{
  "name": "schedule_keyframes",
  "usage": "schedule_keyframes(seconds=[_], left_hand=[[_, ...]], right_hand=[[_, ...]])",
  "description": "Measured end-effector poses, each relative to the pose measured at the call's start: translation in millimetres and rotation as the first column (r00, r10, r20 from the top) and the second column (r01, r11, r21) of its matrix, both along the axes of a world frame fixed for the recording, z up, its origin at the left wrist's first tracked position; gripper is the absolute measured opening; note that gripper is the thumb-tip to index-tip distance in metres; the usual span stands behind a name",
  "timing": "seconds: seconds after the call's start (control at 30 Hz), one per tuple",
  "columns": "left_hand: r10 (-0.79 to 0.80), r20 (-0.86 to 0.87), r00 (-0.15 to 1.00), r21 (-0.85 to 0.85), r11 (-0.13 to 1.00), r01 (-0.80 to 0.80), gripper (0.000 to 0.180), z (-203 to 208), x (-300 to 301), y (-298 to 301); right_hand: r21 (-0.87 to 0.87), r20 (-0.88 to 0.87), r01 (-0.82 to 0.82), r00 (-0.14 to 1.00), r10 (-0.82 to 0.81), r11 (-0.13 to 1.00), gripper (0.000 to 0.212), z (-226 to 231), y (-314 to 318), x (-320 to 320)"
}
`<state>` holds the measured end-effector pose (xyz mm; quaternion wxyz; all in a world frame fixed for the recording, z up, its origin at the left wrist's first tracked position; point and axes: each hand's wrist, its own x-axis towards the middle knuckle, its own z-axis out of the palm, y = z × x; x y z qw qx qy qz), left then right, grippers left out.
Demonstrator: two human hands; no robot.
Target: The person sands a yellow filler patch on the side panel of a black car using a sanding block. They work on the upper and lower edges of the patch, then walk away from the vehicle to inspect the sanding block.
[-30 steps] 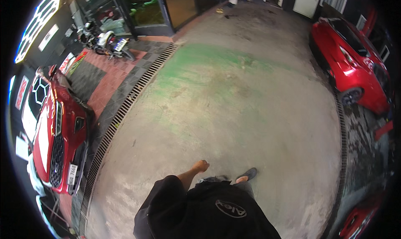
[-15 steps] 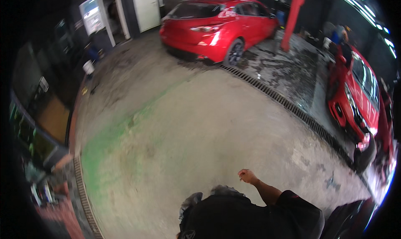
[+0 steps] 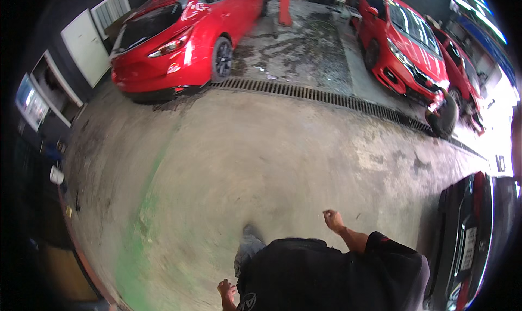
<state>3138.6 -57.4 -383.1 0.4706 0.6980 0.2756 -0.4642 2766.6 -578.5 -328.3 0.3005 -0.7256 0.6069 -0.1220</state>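
Note:
My right hand (image 3: 333, 220) is held out in front of my body over the concrete floor (image 3: 261, 148). Its fingers are loosely curled in, with nothing visible in them. At the lower edge, my left hand (image 3: 226, 289) hangs beside my black shirt (image 3: 321, 275). Its fingers are bent but a little apart, and no object shows in it. Neither hand touches anything. One leg in grey trousers (image 3: 249, 252) is stepping forward between the hands.
A red hatchback (image 3: 163, 55) stands at the far left by a floor grate (image 3: 326, 97) and a red post (image 3: 285, 6). Another red car (image 3: 405, 44) is at far right, with a crouching person (image 3: 446, 115) at its front. A dark car (image 3: 462, 240) stands close on my right.
The view has turned right and moved forward. The red cars have shifted left, and the dark car shows more. My left hand has come into view; my right hand stays in front.

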Motion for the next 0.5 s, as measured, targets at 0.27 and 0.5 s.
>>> schedule_keyframes(seconds=[0.27,0.5], left_hand=[[-0.452,0.096,0.887,0.166,0.886,0.433,0.034,45,217,-216],[-0.692,0.381,0.613,0.156,0.701,0.696,0.043,80,306,-451]], right_hand=[[-0.034,0.77,0.428,0.588,-0.249,0.903,0.033,267,-159,189],[-0.761,0.648,0.365,0.395,0.651,0.536,0.039,486,-274,214]])
